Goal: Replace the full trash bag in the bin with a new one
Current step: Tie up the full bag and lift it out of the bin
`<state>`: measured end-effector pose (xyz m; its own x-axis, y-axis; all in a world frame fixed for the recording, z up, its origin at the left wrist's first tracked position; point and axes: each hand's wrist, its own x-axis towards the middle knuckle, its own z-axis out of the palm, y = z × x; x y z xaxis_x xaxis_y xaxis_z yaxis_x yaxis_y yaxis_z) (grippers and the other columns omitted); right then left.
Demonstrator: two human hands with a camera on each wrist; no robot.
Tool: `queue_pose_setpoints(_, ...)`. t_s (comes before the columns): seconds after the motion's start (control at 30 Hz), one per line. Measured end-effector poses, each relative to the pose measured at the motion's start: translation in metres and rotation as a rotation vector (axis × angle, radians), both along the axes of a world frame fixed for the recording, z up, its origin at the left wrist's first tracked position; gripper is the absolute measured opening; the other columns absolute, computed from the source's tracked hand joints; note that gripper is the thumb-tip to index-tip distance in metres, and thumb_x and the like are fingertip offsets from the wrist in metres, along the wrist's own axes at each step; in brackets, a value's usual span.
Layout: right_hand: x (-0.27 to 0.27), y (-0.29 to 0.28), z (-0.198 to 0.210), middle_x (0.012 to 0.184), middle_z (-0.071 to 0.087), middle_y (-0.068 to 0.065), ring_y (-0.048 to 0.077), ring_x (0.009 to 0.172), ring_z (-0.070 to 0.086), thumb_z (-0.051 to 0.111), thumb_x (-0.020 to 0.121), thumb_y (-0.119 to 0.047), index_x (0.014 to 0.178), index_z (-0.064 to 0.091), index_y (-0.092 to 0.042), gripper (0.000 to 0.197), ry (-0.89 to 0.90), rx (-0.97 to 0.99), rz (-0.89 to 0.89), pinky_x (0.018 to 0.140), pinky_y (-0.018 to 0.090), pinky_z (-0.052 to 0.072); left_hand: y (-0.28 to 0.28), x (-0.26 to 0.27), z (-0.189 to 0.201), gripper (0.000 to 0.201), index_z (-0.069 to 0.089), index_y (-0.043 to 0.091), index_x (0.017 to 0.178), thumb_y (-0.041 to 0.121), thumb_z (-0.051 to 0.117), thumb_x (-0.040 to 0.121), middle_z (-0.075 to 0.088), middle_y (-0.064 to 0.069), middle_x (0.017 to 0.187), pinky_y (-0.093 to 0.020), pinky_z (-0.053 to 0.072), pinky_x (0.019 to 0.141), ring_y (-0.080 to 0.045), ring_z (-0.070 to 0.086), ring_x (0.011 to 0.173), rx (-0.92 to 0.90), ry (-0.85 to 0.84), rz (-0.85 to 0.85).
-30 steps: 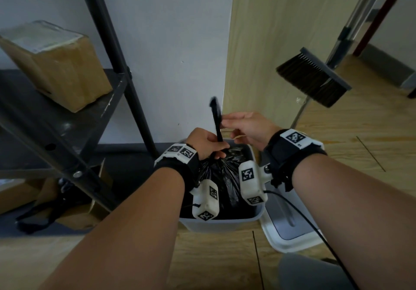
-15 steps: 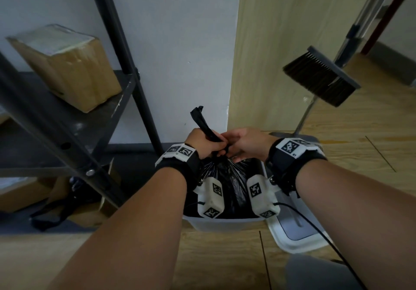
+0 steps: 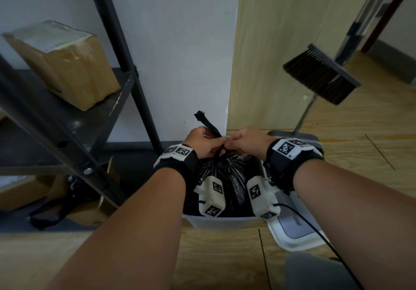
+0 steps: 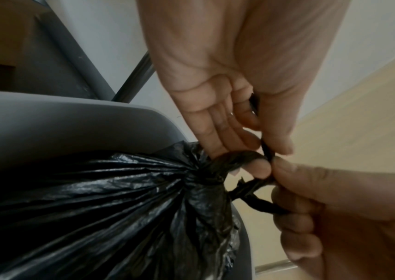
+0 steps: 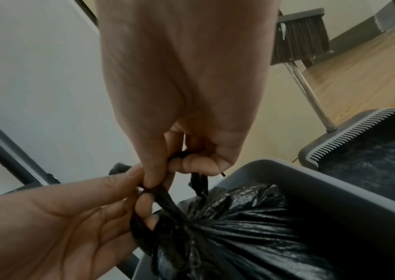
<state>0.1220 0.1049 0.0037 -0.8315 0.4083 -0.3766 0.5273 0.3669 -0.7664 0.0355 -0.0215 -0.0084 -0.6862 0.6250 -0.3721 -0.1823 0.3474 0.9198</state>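
Black plastic, the full trash bag (image 3: pixel 227 177) sits inside the bin (image 3: pixel 222 222), its gathered neck directly under your knuckles. Your left hand (image 3: pixel 202 142) pinches one twisted tail (image 3: pixel 206 122), slanting up-left; your right hand (image 3: pixel 246 141) pinches the other, equally near.

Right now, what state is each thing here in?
Trash bag: neck gathered, being tied, in the bin.
Bin: lid off.
Left hand: pinching a bag strand.
Right hand: gripping the other strand.
Broom: upright.
Cardboard box: closed, on shelf.
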Motion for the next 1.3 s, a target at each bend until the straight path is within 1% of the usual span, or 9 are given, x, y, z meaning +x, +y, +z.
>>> queue_pose_setpoints(0.13,-0.004,-0.002,0.001,0.064,0.058,-0.001,0.013,0.058,0.052,0.067,0.084,-0.02,0.066,0.062,-0.023,0.019,-0.035,0.032,-0.021,0.06,0.025,0.045,-0.001,-0.003,0.002,0.036,0.053,0.018,0.066,-0.001,0.083,0.062,0.058,0.001,0.067,-0.025,0.05,0.064,-0.012,0.053,0.059,-0.154,0.277,-0.106)
queue_pose_setpoints(0.23,-0.005,-0.003,0.0,0.068,0.055,-0.003,0.009,0.058,0.051,0.062,0.088,-0.015,0.075,0.06,-0.02,0.014,-0.062,0.028,-0.017,0.056,0.02,0.045,0.0,-0.004,0.001,0.042,0.063,0.027,0.069,-0.009,0.081,0.057,0.066,0.003,0.069,-0.032,0.057,0.077,-0.015,0.063,0.067,-0.149,0.387,-0.113)
queue_pose_setpoints(0.4,-0.005,-0.005,0.003,0.086,0.066,0.011,0.021,0.075,0.061,0.066,0.085,-0.02,0.101,0.074,-0.005,0.023,-0.04,0.122,0.02,0.077,0.035,0.055,0.0,-0.004,-0.002,0.028,0.078,0.021,0.093,0.009,0.079,0.068,0.076,-0.001,0.086,-0.023,0.053,0.082,-0.013,0.069,0.082,-0.252,0.542,-0.155)
queue_pose_setpoints(0.5,-0.002,-0.005,0.003,0.086,0.067,0.01,0.02,0.073,0.06,0.067,0.085,-0.02,0.099,0.075,-0.005,0.022,-0.009,0.127,0.035,0.066,0.028,0.053,0.0,-0.002,-0.001,0.019,0.079,0.025,0.092,0.025,0.077,0.073,0.072,0.007,0.076,-0.026,0.052,0.079,-0.015,0.069,0.083,-0.343,0.626,-0.225)
queue_pose_setpoints(0.63,-0.002,-0.003,0.003,0.074,0.064,0.007,0.014,0.058,0.055,0.068,0.084,-0.019,0.088,0.073,-0.01,0.011,0.006,0.133,0.017,0.06,0.024,0.049,0.001,-0.001,0.001,0.012,0.078,0.022,0.087,0.025,0.073,0.077,0.059,0.014,0.059,-0.025,0.046,0.069,-0.016,0.061,0.072,-0.39,0.589,-0.268)
queue_pose_setpoints(0.87,0.002,0.0,0.002,0.06,0.057,-0.003,0.008,0.053,0.051,0.07,0.084,-0.022,0.085,0.071,-0.013,0.009,-0.022,0.159,0.017,0.051,0.018,0.041,0.001,0.002,0.004,0.011,0.066,0.012,0.072,0.016,0.075,0.077,0.055,-0.003,0.062,-0.022,0.05,0.057,-0.012,0.051,0.055,-0.369,0.234,-0.234)
queue_pose_setpoints(1.03,0.004,-0.003,0.003,0.063,0.059,-0.005,0.012,0.058,0.056,0.068,0.085,-0.021,0.098,0.075,-0.007,0.02,-0.021,0.164,0.052,0.054,0.017,0.046,-0.004,0.003,-0.004,0.018,0.063,0.014,0.066,0.005,0.075,0.076,0.062,-0.005,0.064,-0.039,0.06,0.083,-0.014,0.059,0.06,-0.278,0.183,-0.144)
queue_pose_setpoints(1.13,0.006,-0.005,0.003,0.068,0.064,-0.003,0.011,0.06,0.058,0.066,0.087,-0.02,0.1,0.074,-0.009,0.019,-0.042,0.162,0.065,0.052,0.014,0.045,-0.007,0.002,-0.006,0.019,0.065,0.014,0.066,0.001,0.075,0.074,0.065,-0.007,0.067,-0.04,0.059,0.085,-0.016,0.064,0.064,-0.255,0.184,-0.111)
queue_pose_setpoints(1.3,0.008,-0.006,0.001,0.096,0.073,0.02,0.022,0.078,0.063,0.062,0.087,-0.02,0.099,0.074,-0.008,0.021,-0.081,0.167,0.085,0.061,0.02,0.047,-0.011,0.004,-0.003,0.022,0.065,0.015,0.068,-0.004,0.074,0.073,0.067,-0.011,0.069,-0.039,0.059,0.083,-0.02,0.066,0.065,-0.263,0.162,-0.11)
